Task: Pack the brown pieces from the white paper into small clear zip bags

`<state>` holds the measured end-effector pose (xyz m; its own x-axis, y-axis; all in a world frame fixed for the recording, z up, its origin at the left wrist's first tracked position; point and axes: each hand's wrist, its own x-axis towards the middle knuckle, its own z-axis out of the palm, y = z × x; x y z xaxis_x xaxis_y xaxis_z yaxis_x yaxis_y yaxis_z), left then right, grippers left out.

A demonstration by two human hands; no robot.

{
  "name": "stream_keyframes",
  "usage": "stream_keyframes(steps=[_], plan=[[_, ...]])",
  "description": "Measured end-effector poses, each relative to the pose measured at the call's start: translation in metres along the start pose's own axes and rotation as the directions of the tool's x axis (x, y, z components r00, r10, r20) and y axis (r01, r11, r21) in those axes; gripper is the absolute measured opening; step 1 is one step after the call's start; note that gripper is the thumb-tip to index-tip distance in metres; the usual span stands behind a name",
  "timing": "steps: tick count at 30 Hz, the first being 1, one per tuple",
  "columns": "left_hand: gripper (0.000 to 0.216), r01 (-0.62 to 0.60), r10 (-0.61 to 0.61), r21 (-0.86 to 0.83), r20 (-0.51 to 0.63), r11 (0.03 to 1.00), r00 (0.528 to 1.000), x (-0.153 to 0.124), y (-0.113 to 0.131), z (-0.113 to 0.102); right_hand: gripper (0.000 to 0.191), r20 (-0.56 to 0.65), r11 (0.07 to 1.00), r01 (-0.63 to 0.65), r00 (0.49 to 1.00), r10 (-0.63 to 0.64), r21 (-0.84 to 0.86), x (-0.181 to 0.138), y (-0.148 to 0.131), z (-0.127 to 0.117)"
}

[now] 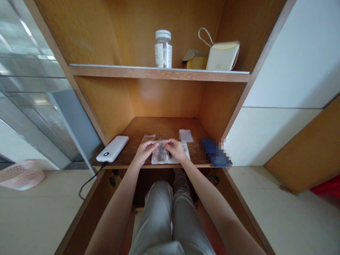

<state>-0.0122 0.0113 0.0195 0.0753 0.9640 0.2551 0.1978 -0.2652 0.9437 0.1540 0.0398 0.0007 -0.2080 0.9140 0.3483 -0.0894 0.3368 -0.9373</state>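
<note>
Between my two hands is a small clear plastic bag with dark little items inside, held just over the front of the brown shelf. My left hand pinches its upper left side. On the upper right side, the fingers of my right hand are closed in a pinch too. Another clear bag lies partly under my right hand. Beyond the hands are a small flat zip bag on the right and a similar zip bag behind my left hand.
A white power bank with a black cable lies at the shelf's left. A dark blue, partly pixelated object is at the right. Above stand a clear jar, a yellow box and a cream pouch. A pink basket sits left.
</note>
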Motion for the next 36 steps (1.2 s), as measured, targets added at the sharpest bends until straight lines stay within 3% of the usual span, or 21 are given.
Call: stream_keyframes(steps=[9,21,29,36], plan=[[0.035,-0.001,0.001,-0.007,-0.023,1.0,1.0,0.001,-0.003,0.001,0.025,0.041,1.0,0.001,0.999,-0.001,-0.002,-0.002,0.0,0.0],[0.03,-0.016,0.015,-0.033,-0.031,0.999,0.999,0.004,-0.013,-0.001,0.023,-0.007,0.997,0.067,0.998,-0.068,-0.034,0.0,-0.001,0.0],[0.031,-0.026,0.027,-0.046,0.031,0.999,0.999,0.001,-0.01,-0.002,0.022,-0.018,0.995,0.094,0.995,-0.095,-0.043,-0.002,-0.004,-0.002],[0.033,-0.03,0.029,-0.05,-0.016,0.998,0.999,0.002,-0.006,-0.002,0.024,-0.037,0.993,0.1,0.994,-0.102,-0.059,-0.001,-0.004,-0.001]])
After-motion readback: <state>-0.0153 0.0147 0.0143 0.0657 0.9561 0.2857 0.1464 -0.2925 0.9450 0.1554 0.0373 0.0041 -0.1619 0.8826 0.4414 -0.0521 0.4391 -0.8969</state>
